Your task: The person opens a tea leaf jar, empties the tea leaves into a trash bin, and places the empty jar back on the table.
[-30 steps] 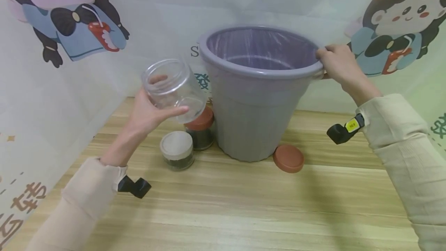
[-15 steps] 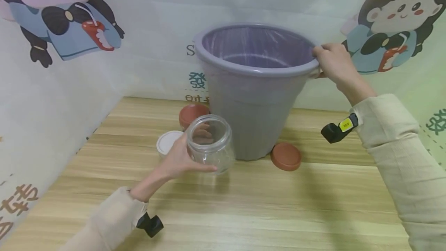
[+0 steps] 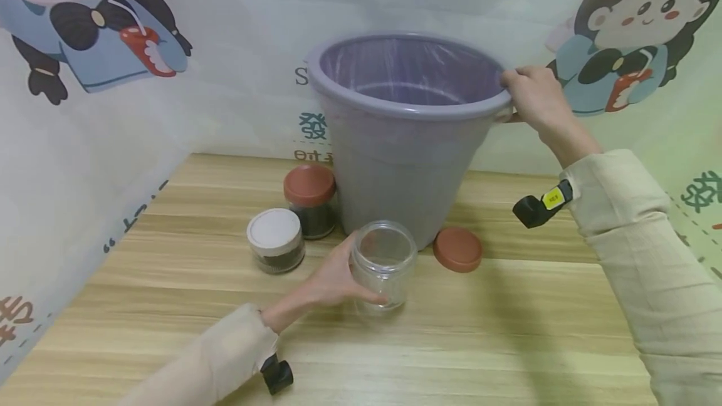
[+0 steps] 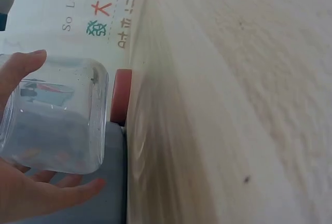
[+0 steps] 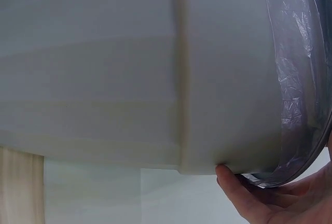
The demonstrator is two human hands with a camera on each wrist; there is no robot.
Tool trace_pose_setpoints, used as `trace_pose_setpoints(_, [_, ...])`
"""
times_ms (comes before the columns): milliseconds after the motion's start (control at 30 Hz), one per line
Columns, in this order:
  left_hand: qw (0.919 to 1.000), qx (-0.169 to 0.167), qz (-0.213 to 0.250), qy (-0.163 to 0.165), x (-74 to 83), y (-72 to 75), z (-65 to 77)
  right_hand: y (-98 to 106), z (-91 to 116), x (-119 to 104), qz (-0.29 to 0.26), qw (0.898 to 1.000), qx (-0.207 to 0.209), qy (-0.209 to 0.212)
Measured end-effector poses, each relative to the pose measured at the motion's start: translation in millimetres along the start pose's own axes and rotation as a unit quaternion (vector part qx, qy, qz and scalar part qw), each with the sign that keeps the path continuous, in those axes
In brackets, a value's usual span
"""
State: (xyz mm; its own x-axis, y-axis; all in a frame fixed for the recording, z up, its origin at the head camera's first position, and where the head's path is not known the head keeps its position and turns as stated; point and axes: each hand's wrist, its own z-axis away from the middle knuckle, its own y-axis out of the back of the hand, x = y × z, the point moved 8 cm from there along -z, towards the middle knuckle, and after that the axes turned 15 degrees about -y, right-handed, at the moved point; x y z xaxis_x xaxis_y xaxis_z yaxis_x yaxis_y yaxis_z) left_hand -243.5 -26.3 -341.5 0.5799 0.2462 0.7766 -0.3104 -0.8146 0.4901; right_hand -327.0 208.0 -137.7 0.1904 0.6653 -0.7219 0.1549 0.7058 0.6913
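My left hand (image 3: pixel 333 277) holds a clear, lidless jar (image 3: pixel 392 274) upright, with the thumb along its near side and the fingers on its far side. In the left wrist view a narrow gap shows between the jar's base (image 4: pixel 98 115) and the table. The jar looks empty. My right hand (image 3: pixel 538 102) grips the right rim of a tall grey-purple bin (image 3: pixel 400 161). A thin plastic liner (image 5: pixel 295 73) covers the bin's upper edge in the right wrist view. Right of the held jar, a round red-brown lid (image 3: pixel 458 250) lies flat on the table.
Left of the bin stand a jar with a red lid (image 3: pixel 310 187) and a shorter jar with a white lid (image 3: pixel 275 234), both with dark contents. The wooden table (image 3: pixel 451 343) meets a printed cloth backdrop (image 3: pixel 242 80) behind and at the left.
My left hand has carried the clear jar from beside the bin's upper left, down and right, to low in front of the bin, turning it upright. My right hand keeps its grip on the rim.
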Motion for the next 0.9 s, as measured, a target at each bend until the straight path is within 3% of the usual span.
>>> trace_pose_setpoints(233, [0.9998,0.003,-0.018,-0.005,-4.5,-9.9,-4.7,0,-1,-1,-0.005,1.000,0.001,-0.002])
trace_pose_setpoints(433, [0.9998,-0.008,-0.012,-0.016,0.0,-27.1,-11.4,0,0,-1,-0.006,1.000,0.002,-0.001])
trace_pose_setpoints(900, [0.9989,-0.006,-0.039,0.025,-2.1,-57.6,-27.6,-1,0,0,0.002,1.000,0.010,0.000])
